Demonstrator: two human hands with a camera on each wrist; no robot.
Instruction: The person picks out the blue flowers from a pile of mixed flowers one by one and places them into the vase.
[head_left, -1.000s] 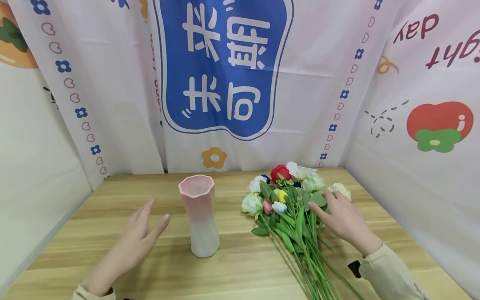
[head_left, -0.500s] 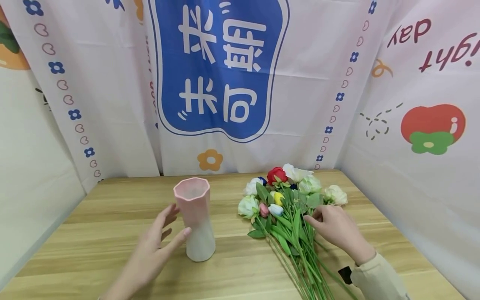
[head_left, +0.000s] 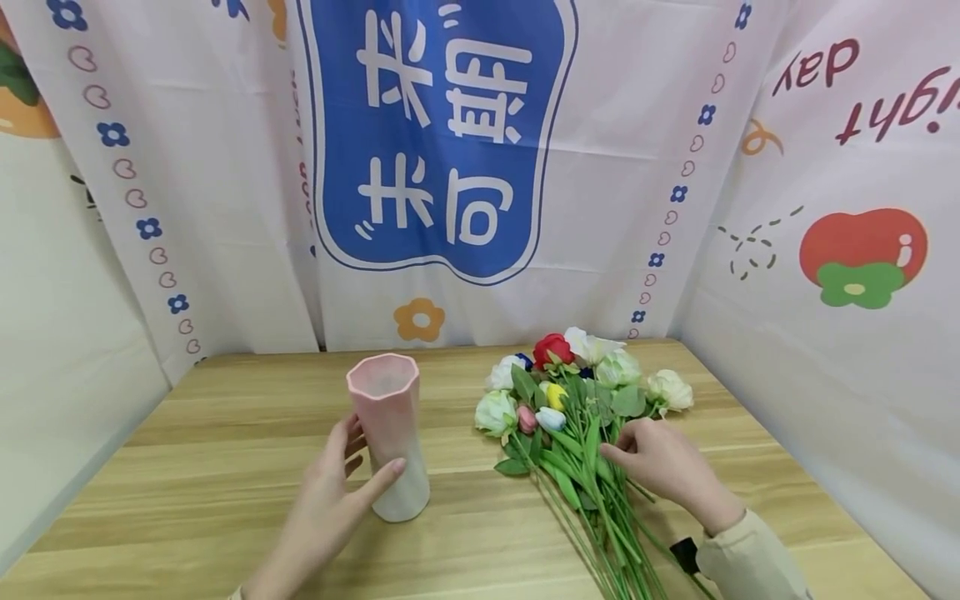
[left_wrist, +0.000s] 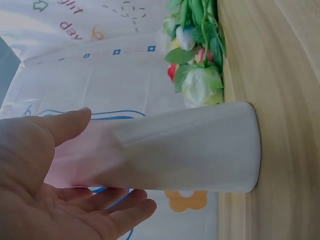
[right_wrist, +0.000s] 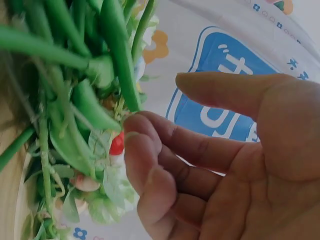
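Note:
A tall vase [head_left: 397, 433], pink at the rim and fading to white, stands upright on the table. My left hand [head_left: 330, 492] is around its left side, thumb in front and fingers behind. The left wrist view shows those fingers loosely extended beside the vase [left_wrist: 180, 150], not wrapped tightly; contact is unclear. A bunch of artificial flowers lies to the right, with a red rose [head_left: 552, 351], a yellow tulip [head_left: 555, 395] and green stems [head_left: 611, 517]. My right hand [head_left: 667, 467] is over the stems' right side. Its fingers [right_wrist: 197, 145] bend loosely, thumb apart, with no stem between them.
The wooden table [head_left: 225, 450] carries the vase and flowers. Printed cloth [head_left: 615, 167] hangs behind and at both sides. A cream rose [head_left: 669, 390] lies at the bunch's right edge. Stems run toward the table's near side.
My left hand has moved right, from beside the vase to around it. My right hand has drawn back slightly from the blossoms toward the stems, its fingers now more bent.

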